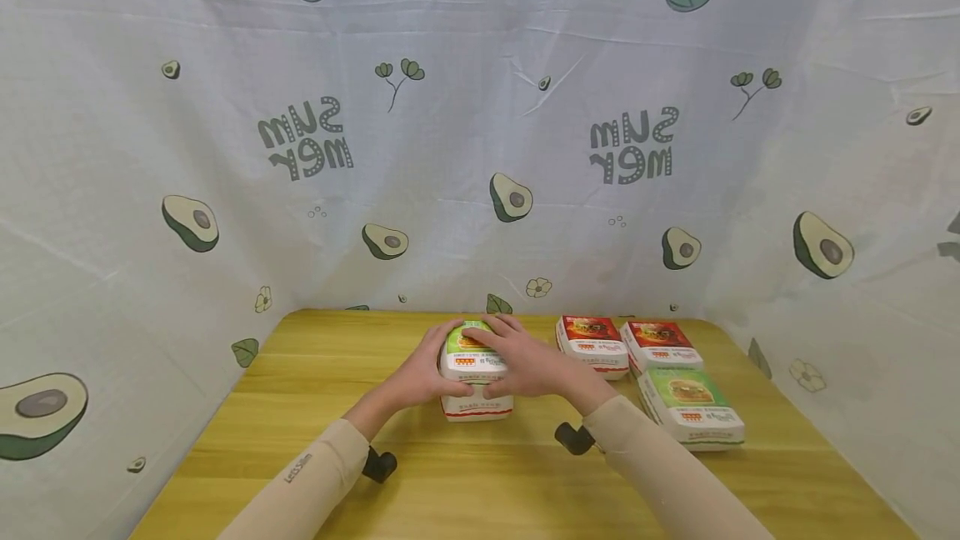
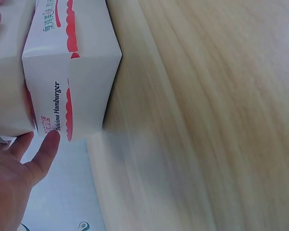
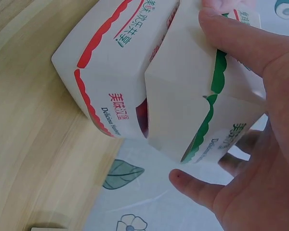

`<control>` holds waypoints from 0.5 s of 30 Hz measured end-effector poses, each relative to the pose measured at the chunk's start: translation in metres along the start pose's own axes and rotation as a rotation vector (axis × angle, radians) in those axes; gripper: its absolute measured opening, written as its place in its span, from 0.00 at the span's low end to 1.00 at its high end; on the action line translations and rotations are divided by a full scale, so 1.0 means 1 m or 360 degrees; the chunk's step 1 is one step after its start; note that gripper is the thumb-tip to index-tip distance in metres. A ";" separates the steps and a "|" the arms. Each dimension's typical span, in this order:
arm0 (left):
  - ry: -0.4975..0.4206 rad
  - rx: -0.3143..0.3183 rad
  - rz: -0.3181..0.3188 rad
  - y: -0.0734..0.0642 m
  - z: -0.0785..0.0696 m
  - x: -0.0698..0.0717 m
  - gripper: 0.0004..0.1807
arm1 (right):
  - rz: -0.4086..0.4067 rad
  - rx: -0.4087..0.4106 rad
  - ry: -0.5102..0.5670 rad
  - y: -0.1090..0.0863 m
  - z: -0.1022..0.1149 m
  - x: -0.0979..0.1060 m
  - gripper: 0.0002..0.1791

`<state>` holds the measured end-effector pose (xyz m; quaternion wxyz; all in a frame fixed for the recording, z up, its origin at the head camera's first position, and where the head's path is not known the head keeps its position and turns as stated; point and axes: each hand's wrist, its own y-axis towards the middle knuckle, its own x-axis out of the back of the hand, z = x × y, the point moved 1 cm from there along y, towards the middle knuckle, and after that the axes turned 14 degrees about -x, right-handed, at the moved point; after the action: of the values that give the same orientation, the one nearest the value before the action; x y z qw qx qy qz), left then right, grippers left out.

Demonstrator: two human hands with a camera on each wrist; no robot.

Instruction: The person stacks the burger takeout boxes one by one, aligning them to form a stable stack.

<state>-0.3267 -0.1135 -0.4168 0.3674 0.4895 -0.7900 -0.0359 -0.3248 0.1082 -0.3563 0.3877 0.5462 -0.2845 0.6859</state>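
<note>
In the head view, a white hamburger box with a green top (image 1: 474, 362) sits on another white hamburger box with a red scalloped line (image 1: 477, 408). My left hand (image 1: 422, 367) grips the green box's left side, and my right hand (image 1: 531, 360) grips its right side, both thumbs at the front. A left fingertip (image 2: 50, 139) is by the lower box's edge in the left wrist view. In the right wrist view, the green box (image 3: 183, 96) is slightly tilted against the lower box (image 3: 111, 91); one right finger stands off it.
Right of the stack lie two red-topped hamburger boxes, one (image 1: 592, 345) beside the other (image 1: 662, 347). Nearer the front right is a green-topped box (image 1: 692, 408). The wooden table (image 1: 465, 482) ends at a printed curtain (image 1: 465, 123) behind.
</note>
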 end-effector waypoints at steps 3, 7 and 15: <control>0.0014 0.0000 -0.0012 0.000 -0.001 0.001 0.59 | -0.0019 0.0004 0.0029 -0.001 -0.002 0.001 0.51; 0.0028 0.0001 -0.0023 0.001 0.000 0.001 0.60 | -0.0040 -0.0020 0.0107 -0.008 -0.007 0.006 0.50; 0.0021 -0.0003 -0.0033 0.001 0.003 0.001 0.60 | -0.0093 -0.0076 0.0184 -0.029 -0.023 0.017 0.50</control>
<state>-0.3295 -0.1148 -0.4184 0.3727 0.4976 -0.7824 -0.0372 -0.3146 0.1463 -0.3463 0.4362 0.5044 -0.2619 0.6976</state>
